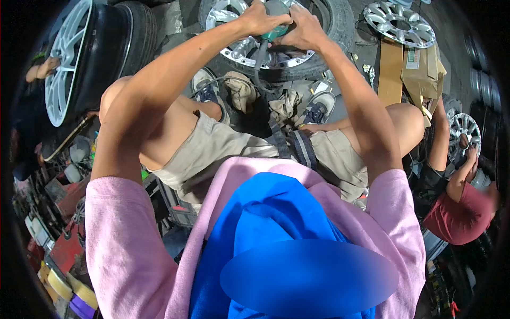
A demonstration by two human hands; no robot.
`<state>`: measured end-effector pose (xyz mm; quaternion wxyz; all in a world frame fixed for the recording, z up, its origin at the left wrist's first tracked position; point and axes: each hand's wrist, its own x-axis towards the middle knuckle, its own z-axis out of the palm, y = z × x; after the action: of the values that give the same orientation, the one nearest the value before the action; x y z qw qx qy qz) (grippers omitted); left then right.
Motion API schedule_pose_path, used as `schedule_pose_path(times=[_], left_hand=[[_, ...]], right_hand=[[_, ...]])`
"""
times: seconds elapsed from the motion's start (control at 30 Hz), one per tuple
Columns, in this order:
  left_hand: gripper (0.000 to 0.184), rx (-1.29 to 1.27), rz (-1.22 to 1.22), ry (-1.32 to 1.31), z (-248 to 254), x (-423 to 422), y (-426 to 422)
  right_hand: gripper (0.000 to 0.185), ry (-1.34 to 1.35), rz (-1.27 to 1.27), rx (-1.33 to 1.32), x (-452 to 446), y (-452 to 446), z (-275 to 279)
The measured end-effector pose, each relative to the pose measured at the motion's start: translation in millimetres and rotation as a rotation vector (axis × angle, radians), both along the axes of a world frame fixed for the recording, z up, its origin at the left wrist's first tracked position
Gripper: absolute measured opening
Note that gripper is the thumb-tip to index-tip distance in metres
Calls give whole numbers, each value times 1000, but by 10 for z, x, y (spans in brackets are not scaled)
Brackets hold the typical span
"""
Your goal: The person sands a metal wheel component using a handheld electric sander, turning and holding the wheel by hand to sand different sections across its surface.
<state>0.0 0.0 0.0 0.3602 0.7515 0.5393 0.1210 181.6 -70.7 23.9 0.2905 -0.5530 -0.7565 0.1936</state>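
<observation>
A green and grey corded power tool [275,33] is held over an alloy wheel [289,61] that lies flat with its tire [342,26] around it. My left hand [260,20] is closed around the tool's left side. From the right, my right hand [304,27] grips the same tool. Its exact kind is hidden by my fingers, as is the part facing the wheel. A dark cord [258,66] runs down from it towards my feet. Crumpled beige cloths [241,91] lie between my shoes, just below the tire.
A white-spoked wheel [68,61] stands upright at left, with another person's hand [48,68] on it. A bare rim [399,24] lies beside a cardboard box [419,72] at upper right. A person in a maroon shirt [462,215] reaches towards another wheel [465,135]. Tools clutter the lower left.
</observation>
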Motion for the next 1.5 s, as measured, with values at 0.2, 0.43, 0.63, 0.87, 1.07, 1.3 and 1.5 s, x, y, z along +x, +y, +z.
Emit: schedule_pose_path(times=[0.2,0.43,0.63,0.87,1.07,1.3,1.5], left_hand=[[99,-270,-140,-300,383,-215,-158],[45,-330,133,-258,507,-470,-488],[51,-439,176,-310,564,-564,-538],[84,-584,182,-372,594,-663,-679],[89,-429,131,-381,449,-702,-629],[82,-448,73,-368,518,-684,-603],[98,-224,122,-226,351,-452,-233]], right_hand=[[61,-254,64,159,-41,122,-125],[50,-207,284,47,-329,93,177],[65,-493,233,125,-446,114,211],[91,-615,301,-8,-513,-22,318],[77,-485,217,156,-550,-70,286],[78,-481,172,338,-446,-104,74],[76,-358,38,68,-395,101,135]])
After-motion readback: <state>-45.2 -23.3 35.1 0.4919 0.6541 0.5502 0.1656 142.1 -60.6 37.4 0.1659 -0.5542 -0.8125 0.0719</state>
